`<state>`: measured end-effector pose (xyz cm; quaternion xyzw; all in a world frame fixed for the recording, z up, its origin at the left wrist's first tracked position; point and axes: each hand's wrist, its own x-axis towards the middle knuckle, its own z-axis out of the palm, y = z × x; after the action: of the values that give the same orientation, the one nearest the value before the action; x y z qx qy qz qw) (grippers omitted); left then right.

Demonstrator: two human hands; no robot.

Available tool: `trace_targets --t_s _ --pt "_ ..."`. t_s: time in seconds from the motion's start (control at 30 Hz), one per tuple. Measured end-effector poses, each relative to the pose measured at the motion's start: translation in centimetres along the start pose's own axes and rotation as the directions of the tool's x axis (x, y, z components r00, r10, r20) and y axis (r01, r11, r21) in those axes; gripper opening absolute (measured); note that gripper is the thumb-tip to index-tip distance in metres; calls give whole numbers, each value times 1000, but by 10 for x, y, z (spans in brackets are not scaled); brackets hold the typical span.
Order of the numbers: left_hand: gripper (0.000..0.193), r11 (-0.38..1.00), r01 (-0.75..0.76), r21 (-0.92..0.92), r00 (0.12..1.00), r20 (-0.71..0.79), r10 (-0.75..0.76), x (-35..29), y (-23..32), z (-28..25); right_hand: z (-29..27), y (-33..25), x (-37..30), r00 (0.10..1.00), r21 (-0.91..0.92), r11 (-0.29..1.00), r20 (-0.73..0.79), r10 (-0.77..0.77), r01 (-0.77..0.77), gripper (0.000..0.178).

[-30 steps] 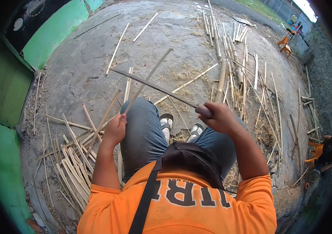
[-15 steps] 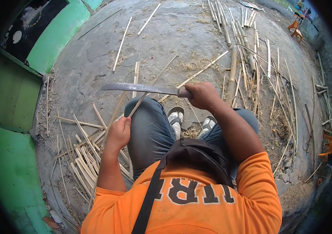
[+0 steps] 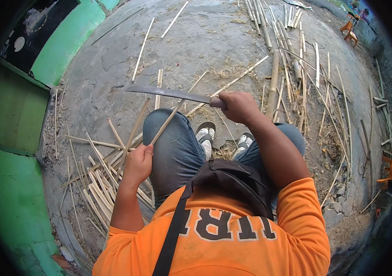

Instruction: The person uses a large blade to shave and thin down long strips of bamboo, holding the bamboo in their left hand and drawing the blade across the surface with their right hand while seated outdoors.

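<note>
In my right hand (image 3: 240, 107), closed around its handle, is a machete (image 3: 168, 93) with a long, slightly curved blade that points left. My left hand (image 3: 138, 162) grips the lower end of a thin bamboo strip (image 3: 170, 117), which slants up to the right over my left knee. Blade and strip cross near the strip's upper part; whether they touch I cannot tell. Beside my left forearm lies a pile of split bamboo strips (image 3: 99, 193). Another loose strip (image 3: 134, 131) leans up from that pile, left of my knee.
Bamboo poles (image 3: 274, 85) and long strips lie on the concrete ground at the right. A single strip (image 3: 228, 86) lies slanted beyond my feet. A green wall (image 3: 12, 198) stands at the left, and orange chairs (image 3: 348, 32) are at the far right.
The machete's tip has swung away from me, tilting the blade. My left hand has drawn slightly back toward me with the bamboo strip.
</note>
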<state>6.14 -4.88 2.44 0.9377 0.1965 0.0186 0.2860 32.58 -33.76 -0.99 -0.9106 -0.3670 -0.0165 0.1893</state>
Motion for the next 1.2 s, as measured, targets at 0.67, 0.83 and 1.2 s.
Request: trace_targets --t_s 0.67,0.83,1.2 --pt "53 999 -31 25 993 -110 33 -13 -24 24 -14 -11 -2 998 95 995 62 -3 -3 43" --pt "68 998 18 -54 999 -30 -20 2 -37 21 -25 -7 -1 996 51 998 84 26 -30 61" --pt "67 996 43 -75 999 -11 -44 -1 -40 20 -7 -11 -1 999 101 995 50 -11 6 61"
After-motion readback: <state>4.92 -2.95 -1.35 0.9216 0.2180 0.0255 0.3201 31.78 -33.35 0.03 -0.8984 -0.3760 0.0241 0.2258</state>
